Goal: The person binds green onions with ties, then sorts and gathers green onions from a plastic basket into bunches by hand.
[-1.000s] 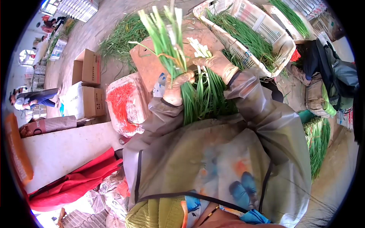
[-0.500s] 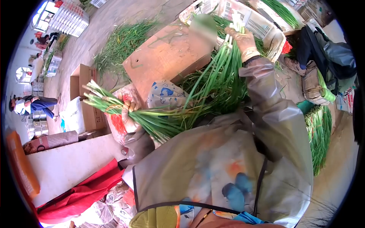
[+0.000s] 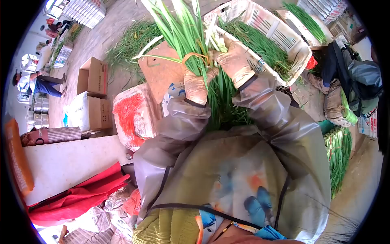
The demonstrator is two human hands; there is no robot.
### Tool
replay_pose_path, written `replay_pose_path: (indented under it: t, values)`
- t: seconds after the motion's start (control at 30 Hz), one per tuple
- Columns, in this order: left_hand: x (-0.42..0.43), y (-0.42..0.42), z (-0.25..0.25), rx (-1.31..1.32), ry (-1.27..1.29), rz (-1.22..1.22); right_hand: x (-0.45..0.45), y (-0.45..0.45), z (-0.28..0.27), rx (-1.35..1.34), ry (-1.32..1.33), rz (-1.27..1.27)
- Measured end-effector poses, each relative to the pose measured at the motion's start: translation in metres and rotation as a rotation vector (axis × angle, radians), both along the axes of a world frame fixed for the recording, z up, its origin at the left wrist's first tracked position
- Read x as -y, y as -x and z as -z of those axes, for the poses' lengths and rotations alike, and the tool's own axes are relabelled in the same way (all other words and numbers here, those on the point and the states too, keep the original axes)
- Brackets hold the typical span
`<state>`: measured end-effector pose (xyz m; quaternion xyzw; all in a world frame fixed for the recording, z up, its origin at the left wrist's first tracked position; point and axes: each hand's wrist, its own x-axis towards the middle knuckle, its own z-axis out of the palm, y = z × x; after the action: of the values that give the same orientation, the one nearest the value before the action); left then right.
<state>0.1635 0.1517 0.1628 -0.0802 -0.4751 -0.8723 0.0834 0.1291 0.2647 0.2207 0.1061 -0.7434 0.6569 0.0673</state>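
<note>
My left hand, in a pale glove, is closed round a bunch of chives held upright in front of me. An orange tie loops around the bunch just above the fingers. Close beside it on the right, my gloved right hand is closed on the white stem ends of more chives. Long green leaves hang below both hands toward my lap. The fingertips of both hands are partly hidden by stalks.
A white plastic crate with chives stands ahead right. Loose greens lie on the floor beyond a brown board. Red ties rest on a wrapped block at left, near a cardboard box. Another person is far left.
My right hand has come down and left with its stems, and my left hand has moved up and right with its bunch. Both hands now meet in front of me.
</note>
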Motion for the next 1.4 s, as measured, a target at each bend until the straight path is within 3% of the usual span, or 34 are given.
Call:
replay_pose_path:
  t: [0.07,0.13,0.23,0.27,0.43,0.5,0.63,0.7,0.8,0.83,0.93,0.97,1.03,1.1,1.13,1.17,1.23,1.27,1.3,1.37,1.4]
  values:
    - [-0.001,0.005,0.001,-0.045,0.043,-0.060,0.000,-0.002,0.000,-0.016,0.046,-0.021]
    - [0.004,0.006,-0.001,0.057,-0.085,-0.018,-0.001,-0.001,0.007,0.035,0.221,-0.071]
    - [0.007,0.004,-0.002,0.074,-0.075,-0.028,-0.003,-0.003,0.004,0.129,0.193,-0.135]
    - [0.007,0.003,0.001,-0.013,-0.077,-0.025,-0.006,-0.002,0.003,0.068,-0.036,-0.111]
    - [0.005,0.000,-0.002,0.046,-0.028,-0.082,-0.014,0.007,0.024,-0.012,-0.211,-0.142]
    - [0.004,0.001,-0.004,-0.029,-0.056,-0.137,-0.015,0.001,0.021,0.104,-0.154,-0.235]
    - [0.019,0.014,0.011,0.093,-0.200,0.080,-0.019,0.009,0.050,0.188,0.088,-0.245]
    - [0.022,0.012,0.002,0.125,-0.170,0.038,-0.016,0.003,0.054,0.157,0.215,-0.262]
    - [0.023,0.004,-0.009,0.188,-0.226,0.007,-0.017,0.004,0.070,0.310,-0.106,-0.377]
    - [0.026,0.003,-0.008,0.189,-0.225,0.007,-0.022,0.005,0.076,0.311,-0.105,-0.377]
    - [0.040,-0.002,-0.013,0.262,-0.284,0.097,-0.033,0.005,0.062,0.230,-0.131,-0.265]
    - [0.044,-0.006,-0.022,0.281,-0.218,0.041,-0.038,0.012,0.073,0.221,-0.107,-0.173]
    - [0.053,-0.013,-0.027,0.230,-0.387,0.110,-0.066,0.037,0.098,0.150,-0.057,-0.115]
    - [0.075,-0.011,-0.006,0.242,-0.308,0.075,-0.097,0.047,0.089,0.237,-0.007,0.050]
    - [0.084,-0.009,0.008,0.237,-0.195,0.010,-0.106,0.040,0.057,0.521,0.166,0.149]
    - [0.083,-0.012,0.003,0.275,-0.068,-0.089,-0.115,0.041,0.052,0.415,0.398,0.196]
    - [0.083,-0.004,0.029,0.271,0.008,-0.201,-0.141,0.037,0.034,0.414,0.577,0.162]
    - [0.076,-0.006,0.024,0.268,0.001,-0.194,-0.145,0.033,0.019,0.377,0.475,0.203]
    - [0.066,-0.011,0.014,0.234,0.026,-0.140,-0.160,0.042,0.027,0.127,0.192,0.150]
    - [0.052,-0.013,0.010,0.191,0.050,-0.090,-0.184,0.058,0.037,-0.091,-0.232,0.195]
    - [0.047,-0.009,0.015,0.241,-0.026,0.040,-0.172,0.046,0.013,0.089,0.120,0.144]
